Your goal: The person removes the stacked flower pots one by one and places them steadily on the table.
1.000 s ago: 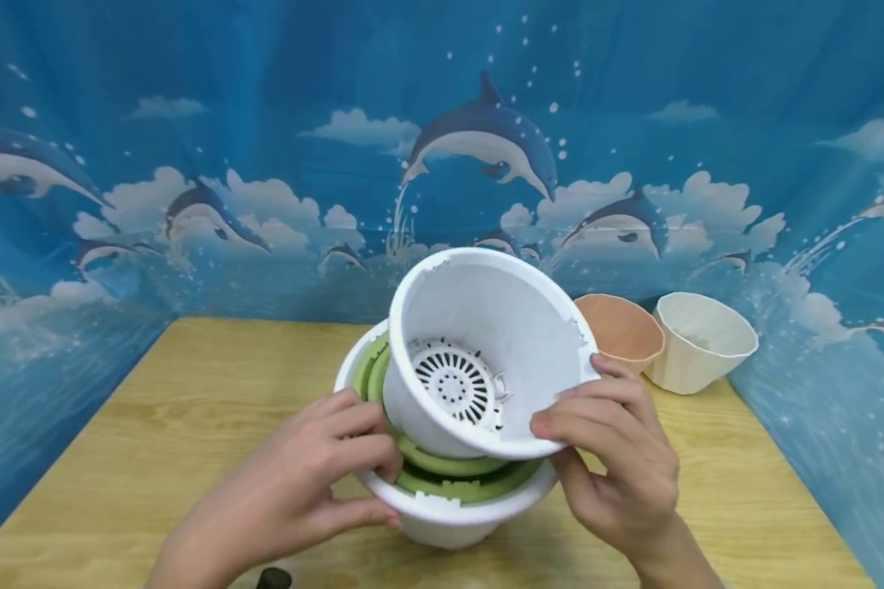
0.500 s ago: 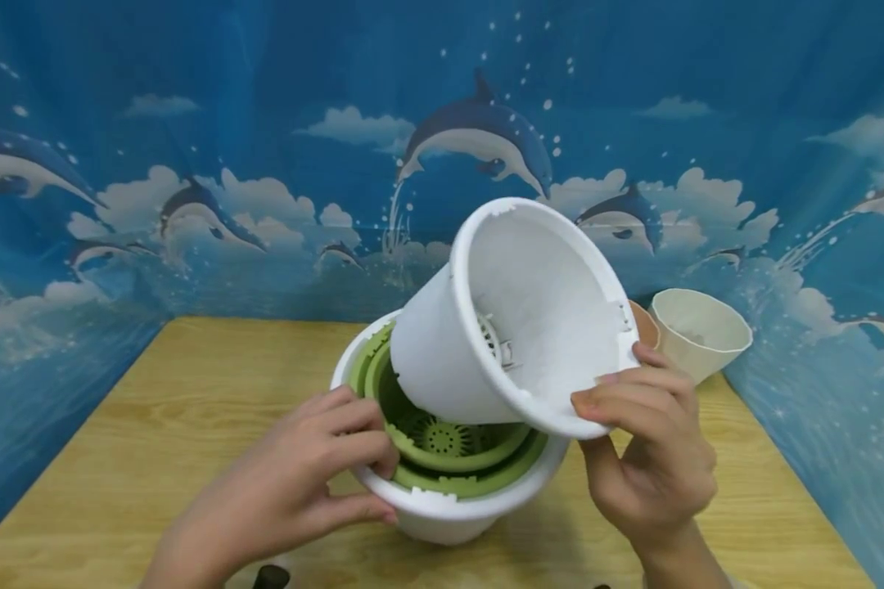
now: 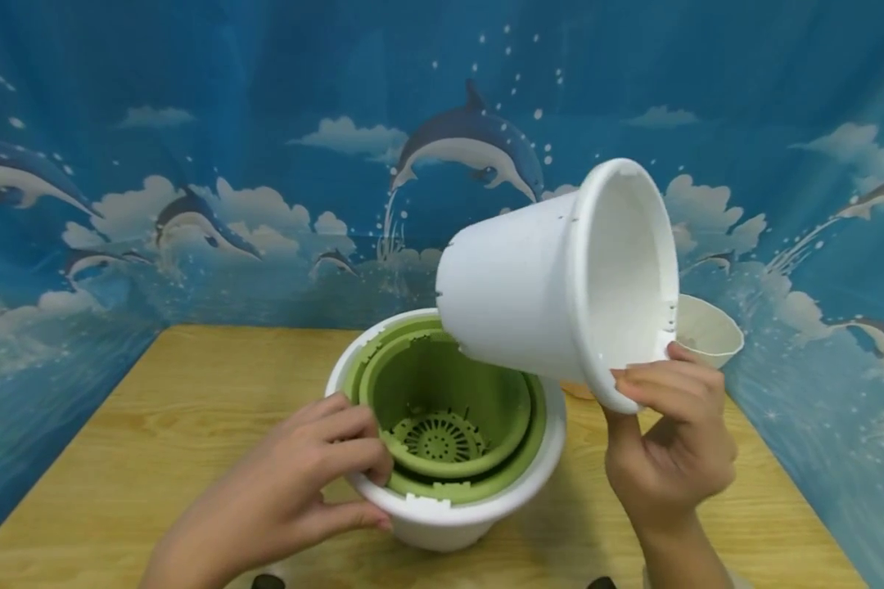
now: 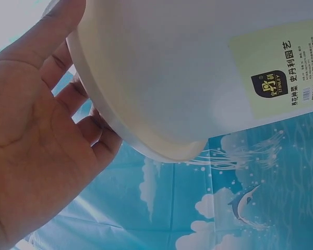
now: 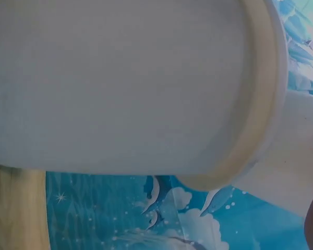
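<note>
My right hand (image 3: 670, 442) pinches the rim of a white pot (image 3: 519, 282), which is tilted on its side in the air, its mouth turned to the right. Below and left of it stands a larger white pot (image 3: 442, 536) with two green pots nested inside; the inner green pot (image 3: 449, 368) shows a slotted bottom. My left hand (image 3: 302, 474) grips the large white pot's rim at the left, thumb outside and fingers curled over. In the left wrist view a label (image 4: 281, 73) is on the white pot's outer wall.
A cream pot (image 3: 710, 327) stands at the back right of the wooden table (image 3: 214, 393), partly behind the lifted pot. A bit of an orange pot (image 3: 578, 391) shows below it. Two dark objects are at the bottom edge. A dolphin-print curtain surrounds the table.
The smaller white pot has been lifted up and right out of the nested pots and tipped further sideways, baring the inner green pot. My left hand has stayed on the large pot's rim.
</note>
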### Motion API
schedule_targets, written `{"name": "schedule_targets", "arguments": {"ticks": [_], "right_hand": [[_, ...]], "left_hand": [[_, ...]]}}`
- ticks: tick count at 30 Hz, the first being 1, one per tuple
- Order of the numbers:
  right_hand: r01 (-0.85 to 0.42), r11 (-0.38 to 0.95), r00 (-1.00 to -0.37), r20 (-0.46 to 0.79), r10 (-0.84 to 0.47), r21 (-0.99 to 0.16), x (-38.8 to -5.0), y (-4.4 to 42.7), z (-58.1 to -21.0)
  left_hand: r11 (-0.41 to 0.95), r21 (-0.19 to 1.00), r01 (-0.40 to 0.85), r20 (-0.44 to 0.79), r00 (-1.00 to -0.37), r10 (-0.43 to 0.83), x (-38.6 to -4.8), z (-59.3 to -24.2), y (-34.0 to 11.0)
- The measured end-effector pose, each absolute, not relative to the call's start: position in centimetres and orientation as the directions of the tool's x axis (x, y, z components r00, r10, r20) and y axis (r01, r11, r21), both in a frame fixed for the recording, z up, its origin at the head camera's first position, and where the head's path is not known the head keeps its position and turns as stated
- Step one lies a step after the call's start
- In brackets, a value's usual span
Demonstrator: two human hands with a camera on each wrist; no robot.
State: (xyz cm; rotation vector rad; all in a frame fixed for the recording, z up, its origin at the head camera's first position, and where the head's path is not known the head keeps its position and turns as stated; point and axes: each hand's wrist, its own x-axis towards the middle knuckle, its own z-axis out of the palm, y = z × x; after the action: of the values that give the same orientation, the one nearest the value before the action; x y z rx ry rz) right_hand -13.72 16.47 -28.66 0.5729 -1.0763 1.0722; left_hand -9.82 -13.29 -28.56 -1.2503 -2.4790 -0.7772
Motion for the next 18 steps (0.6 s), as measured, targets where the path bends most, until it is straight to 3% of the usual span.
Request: {"name": "schedule_targets", "arguments": {"ticks": [6, 18], "right_hand": [[-0.883, 0.434, 0.048, 0.884, 0.465, -0.18, -14.4, 17.2, -28.9], [-0.806, 0.539, 0.029, 0.893, 0.45, -0.245, -15.7, 18.5, -29.8]], "left_hand": [[0.479, 0.317, 0.818, 0.484, -0.574, 0.661, -9.9, -28.5, -13.2], [0.486, 0.291, 0.824, 0.5, -0.564, 0.657, -9.7, -28.7, -13.2]]}}
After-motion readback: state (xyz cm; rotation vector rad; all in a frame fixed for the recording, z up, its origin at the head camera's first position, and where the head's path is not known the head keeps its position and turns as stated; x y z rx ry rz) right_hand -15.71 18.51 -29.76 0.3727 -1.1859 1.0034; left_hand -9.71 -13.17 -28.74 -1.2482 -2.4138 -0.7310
